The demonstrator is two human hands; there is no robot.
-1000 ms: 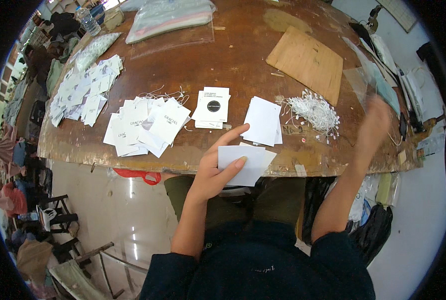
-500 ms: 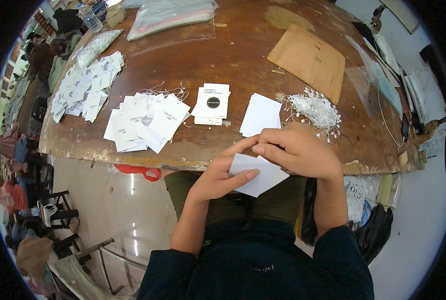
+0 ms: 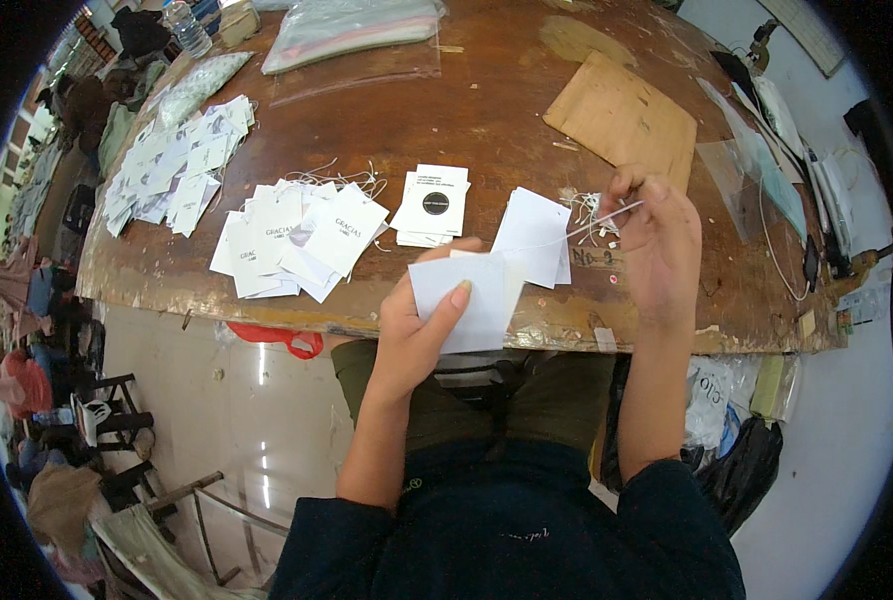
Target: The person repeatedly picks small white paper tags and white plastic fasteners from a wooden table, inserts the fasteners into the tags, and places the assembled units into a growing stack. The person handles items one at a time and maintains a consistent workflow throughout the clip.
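Since half a second ago the right hand (image 3: 657, 235) has left the card and risen over the table edge, pinching a thin white string (image 3: 595, 224) between fingertips. The left hand (image 3: 422, 325) grips the white card (image 3: 472, 290) by thumb and fingers, just before the wooden table (image 3: 507, 110). The string is apart from the card, seemingly not yet threaded. Nearby: a card stack (image 3: 537, 235), a heap of strings (image 3: 589, 215), tagged cards (image 3: 297, 240), a brown envelope (image 3: 622, 120). Nothing lies between the hands.

card stacks (image 3: 297, 240) on table (image 3: 507, 110), envelope (image 3: 622, 120) right
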